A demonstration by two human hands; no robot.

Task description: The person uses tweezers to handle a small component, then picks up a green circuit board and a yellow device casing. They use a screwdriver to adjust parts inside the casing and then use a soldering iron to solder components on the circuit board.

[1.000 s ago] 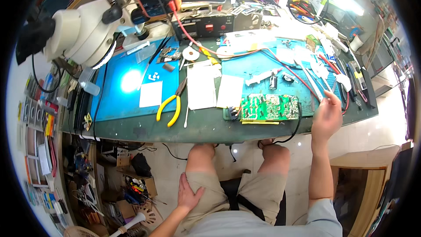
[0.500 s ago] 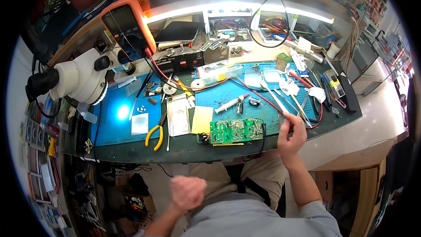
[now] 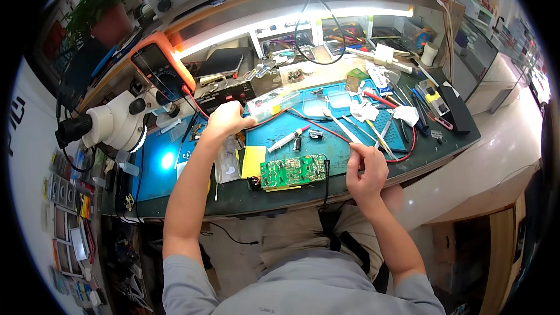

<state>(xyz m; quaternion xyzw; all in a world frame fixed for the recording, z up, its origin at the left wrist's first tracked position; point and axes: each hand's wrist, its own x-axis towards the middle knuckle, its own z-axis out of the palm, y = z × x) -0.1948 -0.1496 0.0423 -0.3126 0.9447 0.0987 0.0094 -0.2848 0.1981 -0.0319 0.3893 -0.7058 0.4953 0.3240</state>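
Observation:
My left hand (image 3: 226, 119) reaches to the back of the bench, over the small parts in front of the black power box (image 3: 226, 98). Its thumb points right beside the red test lead (image 3: 280, 113); the other fingers are mostly hidden. My right hand (image 3: 367, 176) is closed in a pinch at the near end of a slim white tool (image 3: 339, 126). The red lead runs to the same fingertips, so I cannot make out which is held. Between the hands, near the front edge, lies a green circuit board (image 3: 293, 171), with a syringe (image 3: 287, 139) behind it.
An orange multimeter (image 3: 161, 67) leans at the back left above a white microscope (image 3: 114, 121). Clear bag (image 3: 226, 160) and yellow paper (image 3: 253, 161) lie left of the board. Pens and tools (image 3: 429, 102) crowd the right. A black cable (image 3: 326, 184) hangs over the front edge.
My left hand has gone from a fist over my lap up to the back left of the bench. My right hand keeps its pinch in about the same place. The view has shifted.

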